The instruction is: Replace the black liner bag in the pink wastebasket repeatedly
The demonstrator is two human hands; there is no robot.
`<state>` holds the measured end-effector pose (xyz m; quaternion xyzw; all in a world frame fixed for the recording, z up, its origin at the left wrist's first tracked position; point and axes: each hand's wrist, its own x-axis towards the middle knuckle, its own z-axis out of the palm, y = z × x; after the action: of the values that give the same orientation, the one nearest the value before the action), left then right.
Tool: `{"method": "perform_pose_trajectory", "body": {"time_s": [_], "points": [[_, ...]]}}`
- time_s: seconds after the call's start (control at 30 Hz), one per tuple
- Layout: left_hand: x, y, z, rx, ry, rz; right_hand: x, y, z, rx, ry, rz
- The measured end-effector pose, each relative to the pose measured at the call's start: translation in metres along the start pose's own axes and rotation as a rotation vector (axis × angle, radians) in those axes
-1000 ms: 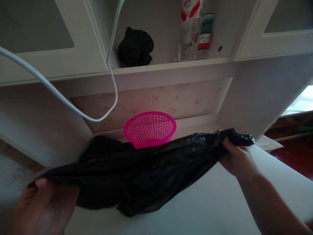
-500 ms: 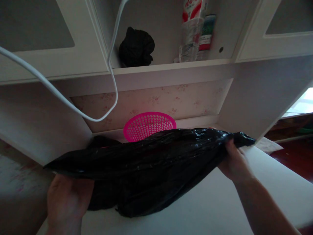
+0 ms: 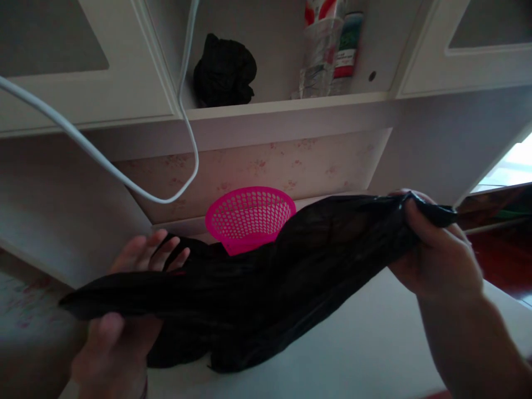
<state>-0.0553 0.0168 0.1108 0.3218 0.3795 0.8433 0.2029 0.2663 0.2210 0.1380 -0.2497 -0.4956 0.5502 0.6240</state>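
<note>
A long black plastic bag (image 3: 249,299) stretches between my two hands. My right hand (image 3: 440,249) pinches its gathered right end between thumb and fingers. At the other end, the bag lies across my left hand (image 3: 112,343). That hand's fingers are stretched out and spread behind the bag, while its thumb is in front; the palm is mostly hidden. Behind the middle of the bag stands a pink perforated plastic basket (image 3: 249,216), its lower part covered by the black plastic.
A white countertop (image 3: 353,332) lies below. Above, an open cabinet shelf (image 3: 282,108) holds a crumpled black bundle (image 3: 226,72), a clear plastic bottle (image 3: 320,55) and a green-and-red can (image 3: 348,47). A white cable (image 3: 83,145) hangs across the left side.
My right hand has moved right and up with the bag's end. My left hand's fingers have come into sight, spread behind the bag. More of the pink basket shows.
</note>
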Motion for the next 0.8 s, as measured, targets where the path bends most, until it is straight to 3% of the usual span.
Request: {"method": "perform_pose_trajectory", "body": {"time_s": [0.1,0.2,0.23,0.4,0.57,0.67,0.8], "points": [[-0.005,-0.006,0.007,0.021,-0.065,0.032,-0.010,0.018,0.005,-0.014,-0.108,0.048],[-0.008,-0.009,0.016,-0.185,0.027,-0.091,-0.019,0.038,0.009,0.055,-0.148,0.094],[-0.009,-0.011,0.019,-0.249,-0.012,-0.150,-0.022,0.043,0.010,0.074,-0.163,0.105],[-0.019,-0.029,0.030,-0.339,-0.513,-0.445,-0.033,0.054,0.022,-0.091,-0.394,0.171],[-0.027,-0.060,0.048,-0.228,-0.706,-0.796,-0.040,0.064,0.045,-0.273,-0.720,0.221],[-0.028,-0.075,0.062,-0.095,-0.777,-0.906,-0.040,0.079,0.057,-0.312,-0.722,0.129],[-0.031,-0.091,0.076,-0.022,-0.854,-0.973,-0.038,0.093,0.064,-0.639,-0.643,-0.135]]}}
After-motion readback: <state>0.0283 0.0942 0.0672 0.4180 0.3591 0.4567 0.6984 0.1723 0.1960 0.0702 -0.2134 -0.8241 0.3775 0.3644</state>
